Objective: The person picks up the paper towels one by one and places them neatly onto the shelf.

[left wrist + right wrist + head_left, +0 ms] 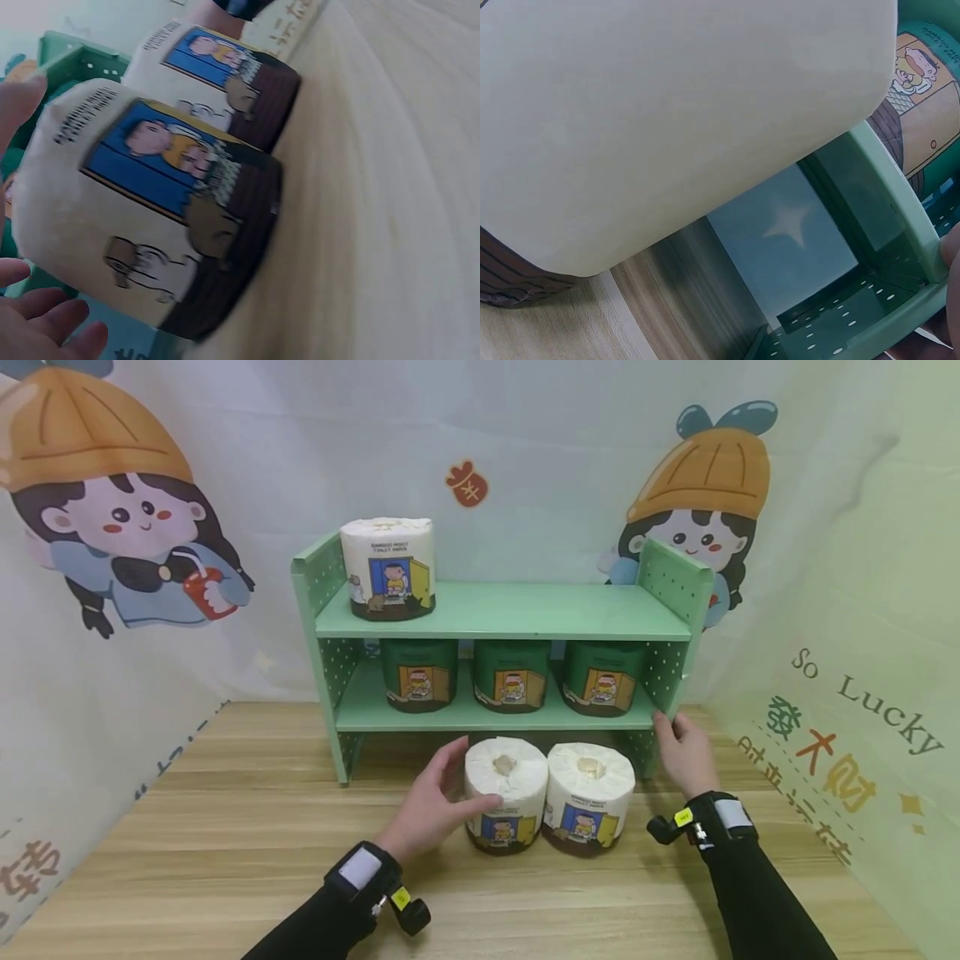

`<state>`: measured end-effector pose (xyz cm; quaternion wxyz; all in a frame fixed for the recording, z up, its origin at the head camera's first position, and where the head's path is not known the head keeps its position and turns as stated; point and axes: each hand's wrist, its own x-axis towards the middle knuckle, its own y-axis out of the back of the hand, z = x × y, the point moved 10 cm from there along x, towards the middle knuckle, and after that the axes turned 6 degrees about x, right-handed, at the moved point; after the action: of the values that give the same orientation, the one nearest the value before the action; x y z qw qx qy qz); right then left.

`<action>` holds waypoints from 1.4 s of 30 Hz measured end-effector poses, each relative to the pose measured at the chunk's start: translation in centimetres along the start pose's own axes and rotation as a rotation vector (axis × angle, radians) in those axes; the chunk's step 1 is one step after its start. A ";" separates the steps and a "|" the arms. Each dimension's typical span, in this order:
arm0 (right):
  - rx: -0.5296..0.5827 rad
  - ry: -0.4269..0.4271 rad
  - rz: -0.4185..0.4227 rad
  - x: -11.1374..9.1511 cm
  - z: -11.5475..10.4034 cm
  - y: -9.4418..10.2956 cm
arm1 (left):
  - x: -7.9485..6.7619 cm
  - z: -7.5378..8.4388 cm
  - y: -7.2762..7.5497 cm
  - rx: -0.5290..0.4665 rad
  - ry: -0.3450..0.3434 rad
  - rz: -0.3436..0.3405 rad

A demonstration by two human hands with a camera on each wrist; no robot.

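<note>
Upper white roll (392, 564), upright: left end, top of green rack (525, 612). Left hand (429, 806): thumb and fingers spread around left roll (517, 787), contact unclear. Three green rolls (512, 681): row, inside rack. Left roll, right roll (588, 797): white, upright, side by side on bench (202, 827). Right hand (687, 758): grips rack's right side.

Dead centre, here's a mint-green two-tier shelf (536, 610), dotted with perforations! Low on it, dark-green cylindrical wrapped rolls (510, 653) flash brown printed doors. At eleven, six and five o'clock, white cylindrical paper-wrapped rolls (387, 568) show blue-and-yellow doorways above dark-brown bands. Black sleeves (311, 914) at seven and four; orange-hatted, blue-clad cartoon figures (123, 514) at ten and two!
</note>
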<state>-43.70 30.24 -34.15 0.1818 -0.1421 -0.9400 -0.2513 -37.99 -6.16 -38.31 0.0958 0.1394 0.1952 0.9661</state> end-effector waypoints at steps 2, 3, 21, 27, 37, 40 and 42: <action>-0.003 0.000 -0.001 0.0 -0.1 0.0 | -0.1 -0.3 -0.5 0.009 0.007 -0.022; -0.004 0.001 -0.001 0.0 -0.1 0.1 | -0.1 -0.5 -0.7 0.010 0.006 -0.034; -0.004 -0.006 -0.003 -0.2 -0.2 0.2 | -0.6 0.6 -1.6 0.014 -0.060 -0.074; -0.002 -0.004 0.000 -0.1 -0.1 0.1 | -0.9 1.3 -1.4 0.013 -0.060 -0.059; -0.013 0.002 0.003 0.0 0.0 0.0 | -0.1 -1.5 -1.4 0.083 -0.026 -0.035; -0.016 0.006 0.007 0.0 0.0 0.0 | 0.0 -1.5 -1.5 0.096 -0.029 -0.033; -0.020 0.007 0.009 0.0 0.0 0.0 | 0.0 -1.5 -1.5 0.108 -0.028 -0.032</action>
<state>-43.69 30.23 -34.13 0.1848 -0.1474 -0.9362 -0.2603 -38.25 -5.35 -40.27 0.1062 0.1548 0.2480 0.9504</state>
